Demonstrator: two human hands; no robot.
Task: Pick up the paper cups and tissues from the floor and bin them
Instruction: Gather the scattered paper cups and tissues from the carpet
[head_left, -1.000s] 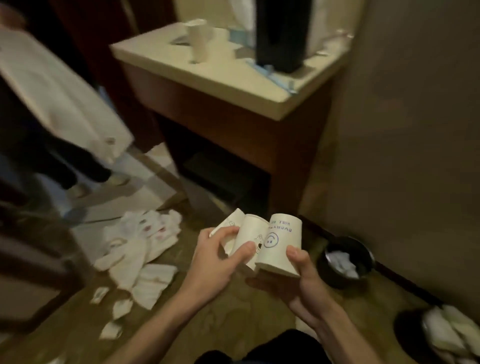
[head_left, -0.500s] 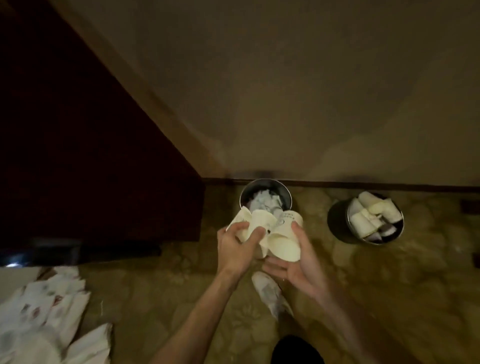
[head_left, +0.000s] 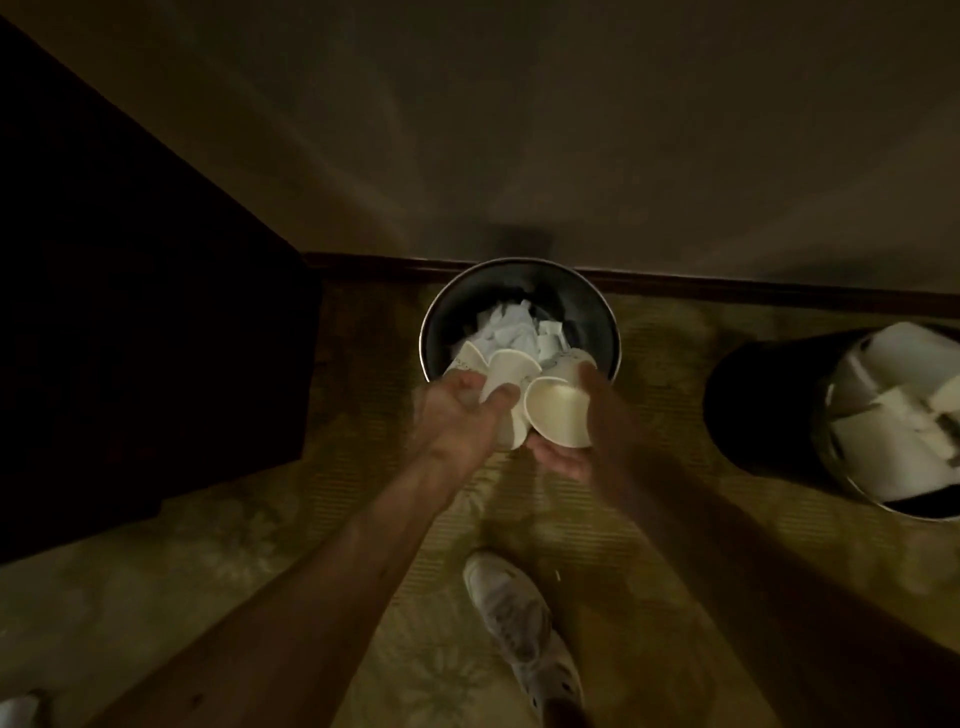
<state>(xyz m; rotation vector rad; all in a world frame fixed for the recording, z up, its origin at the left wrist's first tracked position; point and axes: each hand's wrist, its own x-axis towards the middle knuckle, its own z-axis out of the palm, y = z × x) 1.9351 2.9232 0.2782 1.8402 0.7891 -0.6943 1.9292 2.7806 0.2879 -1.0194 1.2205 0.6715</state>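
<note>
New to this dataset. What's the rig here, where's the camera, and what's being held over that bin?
There is no machine. A person works with bare hands, and one wide-angle camera worn on the head looks down at them, so every picture is that same view. The left hand and right hand together grip a bunch of paper cups, held over the near rim of a round metal bin. The bin stands on patterned carpet against the wall. Crumpled tissues lie inside it. To the right stands a second bin, filled with white cups. A dark cabinet is on the left, and the person's shoe shows below the arms.
</note>
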